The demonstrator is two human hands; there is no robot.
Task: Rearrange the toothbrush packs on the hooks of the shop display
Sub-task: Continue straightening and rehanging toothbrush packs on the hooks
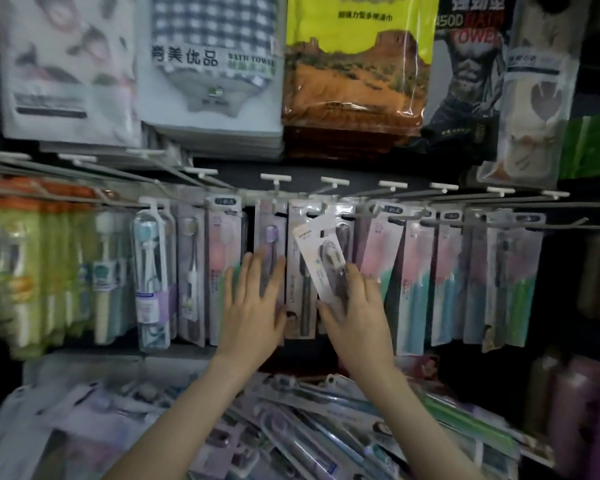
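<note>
A row of toothbrush packs hangs from white wire hooks (329, 199) across the middle of the display. My right hand (355, 306) grips the lower end of a white-backed toothbrush pack (317, 254), which is tilted with its top leaning left, close under a hook. My left hand (253, 299) lies flat with fingers spread against a hanging pack with a purple brush head (271, 230). A grey pack (297, 282) hangs between my two hands.
Bagged bath towels (208, 71) hang above the hooks. Green and orange packs (32, 271) fill the left end, pink and teal packs (447, 271) the right. A loose pile of toothbrush packs (291, 427) lies on the shelf below my forearms.
</note>
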